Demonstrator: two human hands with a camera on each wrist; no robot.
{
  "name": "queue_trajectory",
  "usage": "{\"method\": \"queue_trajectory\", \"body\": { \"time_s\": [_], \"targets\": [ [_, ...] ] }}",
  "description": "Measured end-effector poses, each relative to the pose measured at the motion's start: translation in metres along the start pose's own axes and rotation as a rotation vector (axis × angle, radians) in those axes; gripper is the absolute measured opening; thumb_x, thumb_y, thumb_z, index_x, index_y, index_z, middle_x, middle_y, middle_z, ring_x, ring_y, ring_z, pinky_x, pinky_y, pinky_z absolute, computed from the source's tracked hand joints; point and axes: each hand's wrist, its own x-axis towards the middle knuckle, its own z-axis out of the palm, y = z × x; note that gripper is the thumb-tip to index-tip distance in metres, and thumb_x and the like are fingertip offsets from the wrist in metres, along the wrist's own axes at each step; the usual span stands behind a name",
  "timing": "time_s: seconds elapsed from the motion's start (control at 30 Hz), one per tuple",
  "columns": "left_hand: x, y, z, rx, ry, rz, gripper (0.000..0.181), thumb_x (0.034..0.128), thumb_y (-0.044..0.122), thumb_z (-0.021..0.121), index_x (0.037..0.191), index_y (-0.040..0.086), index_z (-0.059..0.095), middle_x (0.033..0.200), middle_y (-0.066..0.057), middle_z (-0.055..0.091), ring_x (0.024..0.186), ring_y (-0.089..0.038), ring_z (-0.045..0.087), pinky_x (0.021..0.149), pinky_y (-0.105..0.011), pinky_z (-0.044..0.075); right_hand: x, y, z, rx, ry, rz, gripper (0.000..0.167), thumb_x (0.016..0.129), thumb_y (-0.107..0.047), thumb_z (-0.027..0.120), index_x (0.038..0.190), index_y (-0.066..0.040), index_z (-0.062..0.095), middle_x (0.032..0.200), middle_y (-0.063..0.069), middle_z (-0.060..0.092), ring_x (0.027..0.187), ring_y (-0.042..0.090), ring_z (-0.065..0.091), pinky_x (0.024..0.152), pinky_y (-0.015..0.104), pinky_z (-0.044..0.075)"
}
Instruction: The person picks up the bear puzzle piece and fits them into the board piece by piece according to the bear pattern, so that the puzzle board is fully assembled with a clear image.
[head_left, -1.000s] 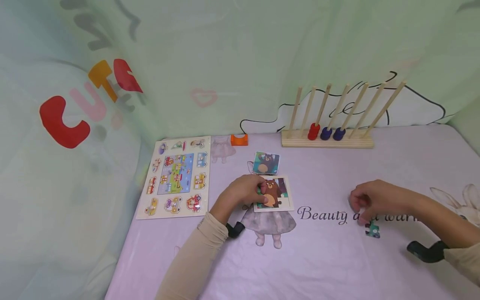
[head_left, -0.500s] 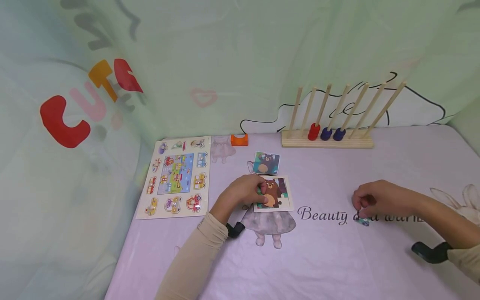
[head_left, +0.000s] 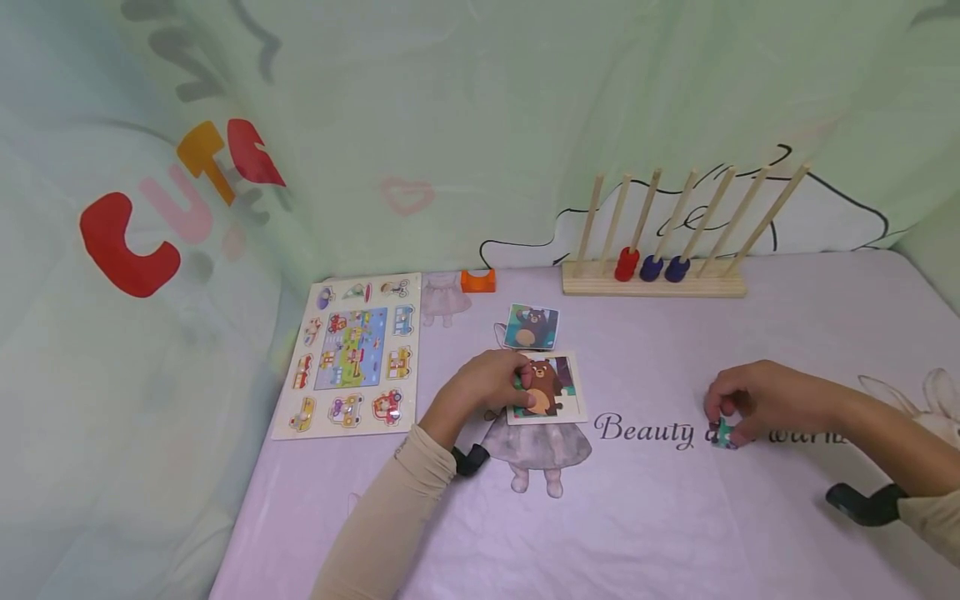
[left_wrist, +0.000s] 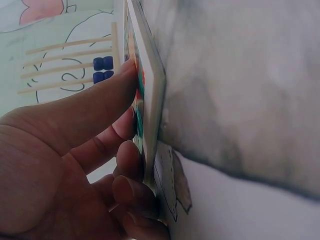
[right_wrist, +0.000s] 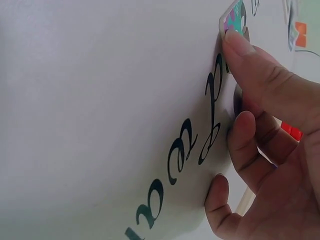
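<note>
My left hand (head_left: 489, 381) holds the small bear jigsaw puzzle (head_left: 550, 385) in its pale frame. In the left wrist view the thumb lies on the picture face while other fingers curl at the frame's edge (left_wrist: 155, 80). A pale gap shows at the puzzle's lower right corner. Off to the right, my right hand (head_left: 776, 398) pinches a teal puzzle piece (head_left: 725, 433) between thumb and fingers, just over the printed lettering. The right wrist view shows the piece (right_wrist: 233, 20) tilted at the thumb tip. Its contact with the cloth cannot be told.
A square bear picture card (head_left: 531, 326) lies behind the puzzle. A vehicle peg board (head_left: 351, 350) is at the left, an orange block (head_left: 478, 281) at the back. A wooden peg rack (head_left: 655, 286) with red and blue beads stands by the curtain (head_left: 480, 125).
My right hand has taken hold of the teal puzzle piece, which lay on the cloth, and shifted it slightly up and left. The left hand has stayed on the puzzle.
</note>
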Motion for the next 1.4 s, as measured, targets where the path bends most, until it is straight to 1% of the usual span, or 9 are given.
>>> {"method": "queue_trajectory", "body": {
  "time_s": [0.23, 0.37, 0.47, 0.63, 0.7, 0.83, 1.07, 1.23, 1.4],
  "targets": [
    [-0.0008, 0.0003, -0.0005, -0.009, -0.003, 0.0, 0.023, 0.0868, 0.029, 0.083, 0.083, 0.021, 0.061, 0.073, 0.005, 0.055, 0.075, -0.015, 0.055, 0.065, -0.027, 0.038, 0.0004, 0.0001, -0.0015, 0.014, -0.002, -0.025, 0.032, 0.073, -0.029, 0.09, 0.095, -0.029, 0.067, 0.088, -0.01, 0.057, 0.079, 0.005, 0.05, 0.065, 0.021, 0.044],
    [-0.0007, 0.0001, -0.0003, -0.012, -0.003, 0.0, 0.023, 0.087, 0.029, 0.083, 0.084, 0.021, 0.062, 0.073, 0.005, 0.055, 0.075, -0.015, 0.055, 0.065, -0.027, 0.038, 0.0013, 0.0, -0.0027, 0.019, -0.006, -0.053, 0.027, 0.077, -0.022, 0.087, 0.089, -0.027, 0.064, 0.086, -0.013, 0.059, 0.08, 0.005, 0.052, 0.067, 0.021, 0.045],
    [-0.0006, 0.0001, -0.0001, -0.008, -0.004, -0.001, 0.023, 0.087, 0.029, 0.082, 0.084, 0.021, 0.062, 0.074, 0.005, 0.055, 0.076, -0.015, 0.055, 0.065, -0.027, 0.038, 0.0023, -0.0008, -0.0026, 0.019, -0.019, -0.031, 0.025, 0.08, -0.018, 0.085, 0.088, -0.027, 0.063, 0.084, -0.013, 0.059, 0.08, 0.004, 0.052, 0.067, 0.021, 0.045],
    [0.0003, -0.0001, 0.0007, 0.003, -0.007, -0.002, 0.023, 0.087, 0.03, 0.082, 0.085, 0.021, 0.061, 0.074, 0.005, 0.055, 0.075, -0.014, 0.056, 0.064, -0.026, 0.039, 0.003, -0.0018, -0.0005, 0.01, -0.042, 0.032, 0.033, 0.075, -0.028, 0.089, 0.098, -0.029, 0.065, 0.084, -0.011, 0.057, 0.077, 0.004, 0.05, 0.064, 0.021, 0.042],
    [0.0006, -0.0002, 0.001, 0.007, -0.008, -0.001, 0.023, 0.0871, 0.03, 0.082, 0.085, 0.021, 0.062, 0.074, 0.005, 0.056, 0.074, -0.014, 0.056, 0.063, -0.026, 0.04, 0.0027, -0.0009, 0.0003, -0.002, -0.037, 0.026, 0.036, 0.072, -0.03, 0.091, 0.098, -0.029, 0.066, 0.084, -0.011, 0.057, 0.076, 0.004, 0.05, 0.063, 0.021, 0.042],
    [0.0006, -0.0008, 0.0009, 0.008, -0.008, -0.002, 0.023, 0.087, 0.03, 0.082, 0.085, 0.021, 0.062, 0.074, 0.005, 0.055, 0.074, -0.014, 0.056, 0.064, -0.026, 0.04, 0.002, 0.0015, 0.0007, -0.032, -0.016, 0.008, 0.032, 0.072, -0.029, 0.091, 0.093, -0.028, 0.067, 0.083, -0.013, 0.058, 0.076, 0.002, 0.05, 0.064, 0.021, 0.044],
    [0.0004, -0.001, 0.0001, -0.009, -0.011, -0.009, 0.023, 0.0871, 0.03, 0.082, 0.085, 0.021, 0.062, 0.074, 0.004, 0.054, 0.075, -0.015, 0.055, 0.064, -0.027, 0.039, 0.0027, 0.0027, 0.0, -0.027, -0.02, 0.028, 0.028, 0.074, -0.028, 0.09, 0.088, -0.026, 0.066, 0.08, -0.012, 0.057, 0.076, 0.001, 0.05, 0.065, 0.021, 0.044],
    [0.0005, -0.0006, 0.0002, 0.0, -0.009, -0.008, 0.023, 0.087, 0.03, 0.082, 0.085, 0.021, 0.061, 0.075, 0.004, 0.055, 0.077, -0.015, 0.055, 0.065, -0.027, 0.039, 0.0017, 0.0007, 0.0005, -0.01, -0.011, 0.03, 0.03, 0.075, -0.026, 0.09, 0.09, -0.024, 0.065, 0.082, -0.011, 0.057, 0.078, 0.002, 0.05, 0.065, 0.021, 0.045],
    [0.0009, -0.0002, 0.0006, 0.005, -0.009, -0.018, 0.023, 0.0868, 0.03, 0.083, 0.086, 0.021, 0.062, 0.076, 0.004, 0.056, 0.077, -0.016, 0.055, 0.066, -0.027, 0.039, 0.0013, -0.0021, 0.0008, 0.015, -0.007, 0.038, 0.033, 0.076, -0.028, 0.089, 0.099, -0.025, 0.066, 0.086, -0.008, 0.057, 0.08, 0.006, 0.051, 0.066, 0.02, 0.045]
  ]
}}
